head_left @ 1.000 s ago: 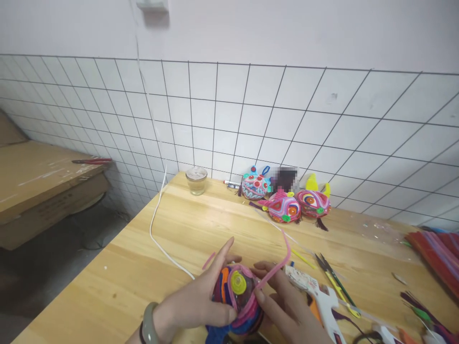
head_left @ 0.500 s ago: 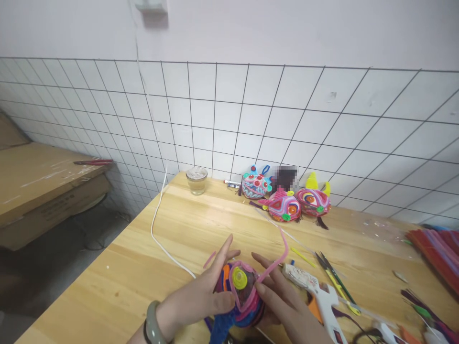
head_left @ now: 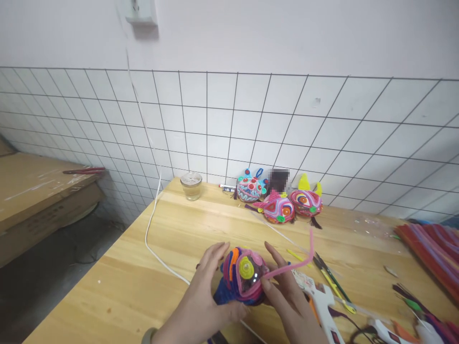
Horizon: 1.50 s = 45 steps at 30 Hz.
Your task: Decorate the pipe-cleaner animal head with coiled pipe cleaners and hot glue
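Between my hands is a round ornament (head_left: 229, 273) covered in coils of blue, orange and pink pipe cleaner, with a yellow spiral on a dark, glossy patch. My left hand (head_left: 211, 291) curves around its left side, thumb along the lower front. On the right side, my right hand (head_left: 287, 291) is closed on it, thumb and fingers at the base of a loose pink pipe cleaner (head_left: 304, 262). That strand sticks out to the right and bends upward. The ornament's underside is hidden.
Finished fuzzy ornaments (head_left: 278, 208) stand by the tiled wall, near a glass (head_left: 191, 185) of liquid. To the right lie a white glue gun (head_left: 324, 306), scissors (head_left: 332, 282), a yellow strip (head_left: 296, 255) and striped pipe cleaners (head_left: 430, 258). A white cable (head_left: 152, 239) crosses the left side.
My hands have turned the ornament, and its yellow spiral now sits higher. The pink strand's free end has swung right. The whole view has shifted slightly.
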Each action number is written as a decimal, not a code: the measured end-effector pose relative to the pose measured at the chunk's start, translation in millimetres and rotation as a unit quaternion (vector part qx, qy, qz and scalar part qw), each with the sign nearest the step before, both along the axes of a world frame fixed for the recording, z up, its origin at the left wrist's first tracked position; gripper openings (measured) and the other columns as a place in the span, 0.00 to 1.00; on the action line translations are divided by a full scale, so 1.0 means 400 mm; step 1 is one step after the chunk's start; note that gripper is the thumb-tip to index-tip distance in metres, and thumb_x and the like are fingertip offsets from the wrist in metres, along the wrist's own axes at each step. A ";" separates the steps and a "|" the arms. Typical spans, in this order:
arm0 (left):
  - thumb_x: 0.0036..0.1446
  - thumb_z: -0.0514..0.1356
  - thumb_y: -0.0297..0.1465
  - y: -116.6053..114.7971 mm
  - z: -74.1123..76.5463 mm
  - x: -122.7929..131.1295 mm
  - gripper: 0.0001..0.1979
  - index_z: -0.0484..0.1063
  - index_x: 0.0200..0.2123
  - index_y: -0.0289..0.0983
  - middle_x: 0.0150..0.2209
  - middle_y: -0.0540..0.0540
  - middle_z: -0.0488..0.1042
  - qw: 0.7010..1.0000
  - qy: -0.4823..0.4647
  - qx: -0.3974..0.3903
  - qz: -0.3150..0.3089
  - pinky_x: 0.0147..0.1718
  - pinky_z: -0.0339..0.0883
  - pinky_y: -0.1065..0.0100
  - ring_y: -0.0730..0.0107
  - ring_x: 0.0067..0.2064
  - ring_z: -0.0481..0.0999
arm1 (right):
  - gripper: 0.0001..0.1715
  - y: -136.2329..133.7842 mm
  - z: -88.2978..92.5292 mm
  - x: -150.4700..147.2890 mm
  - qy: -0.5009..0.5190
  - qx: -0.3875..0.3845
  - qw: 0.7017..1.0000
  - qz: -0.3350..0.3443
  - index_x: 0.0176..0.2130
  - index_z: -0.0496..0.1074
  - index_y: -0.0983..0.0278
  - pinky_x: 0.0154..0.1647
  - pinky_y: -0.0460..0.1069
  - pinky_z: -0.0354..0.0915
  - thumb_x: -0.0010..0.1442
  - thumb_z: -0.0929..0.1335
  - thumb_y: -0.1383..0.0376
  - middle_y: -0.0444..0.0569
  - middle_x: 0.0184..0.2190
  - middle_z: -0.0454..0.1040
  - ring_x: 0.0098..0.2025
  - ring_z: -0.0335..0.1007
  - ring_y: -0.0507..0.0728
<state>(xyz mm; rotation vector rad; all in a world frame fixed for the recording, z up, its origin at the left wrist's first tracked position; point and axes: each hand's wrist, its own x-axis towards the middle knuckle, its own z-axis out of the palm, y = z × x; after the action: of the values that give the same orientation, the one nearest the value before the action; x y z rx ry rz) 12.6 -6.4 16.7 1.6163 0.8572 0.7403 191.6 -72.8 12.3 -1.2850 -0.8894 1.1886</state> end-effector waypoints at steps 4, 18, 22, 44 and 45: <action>0.47 0.66 0.40 -0.005 0.002 0.019 0.36 0.58 0.59 0.45 0.61 0.40 0.59 0.996 -0.083 -0.016 -0.033 0.56 0.59 0.54 0.50 0.60 0.61 | 0.38 -0.008 -0.013 -0.004 -0.048 0.023 0.999 -0.001 0.64 0.49 0.53 0.54 0.52 0.65 0.60 0.66 0.51 0.50 0.61 0.64 0.63 0.55 0.60; 0.46 0.68 0.34 0.010 -0.027 -0.005 0.43 0.53 0.63 0.46 0.65 0.41 0.56 0.998 -0.041 -0.013 -0.050 0.59 0.56 0.54 0.49 0.64 0.57 | 0.32 -0.020 -0.074 -0.048 -0.144 0.155 0.974 -0.083 0.61 0.57 0.50 0.45 0.54 0.72 0.60 0.68 0.58 0.49 0.58 0.68 0.53 0.70 0.64; 0.46 0.67 0.33 0.014 -0.023 -0.004 0.41 0.56 0.62 0.47 0.62 0.40 0.60 0.997 -0.030 0.057 -0.032 0.59 0.56 0.51 0.46 0.62 0.59 | 0.36 -0.016 -0.076 -0.038 -0.121 0.147 0.980 -0.061 0.62 0.56 0.55 0.45 0.56 0.72 0.58 0.69 0.58 0.52 0.56 0.69 0.51 0.71 0.65; 0.44 0.70 0.31 0.028 -0.030 -0.042 0.37 0.62 0.56 0.58 0.66 0.47 0.54 0.993 -0.060 0.067 -0.077 0.59 0.55 0.54 0.52 0.66 0.52 | 0.23 0.057 -0.166 0.038 -0.251 0.261 0.932 -0.033 0.47 0.73 0.49 0.44 0.57 0.74 0.50 0.71 0.56 0.45 0.47 0.77 0.47 0.75 0.65; 0.44 0.69 0.31 0.029 -0.030 -0.043 0.37 0.61 0.56 0.57 0.66 0.47 0.54 0.993 -0.054 0.079 -0.075 0.60 0.54 0.53 0.52 0.66 0.52 | 0.24 0.056 -0.166 0.035 -0.254 0.261 0.931 -0.027 0.49 0.72 0.49 0.46 0.57 0.73 0.51 0.70 0.56 0.45 0.49 0.76 0.48 0.74 0.65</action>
<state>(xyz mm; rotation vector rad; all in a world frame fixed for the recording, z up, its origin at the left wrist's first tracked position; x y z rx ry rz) -4.6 5.0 4.8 1.7433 0.6039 0.7971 205.8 -50.4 -53.9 -1.1694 -1.4239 0.5080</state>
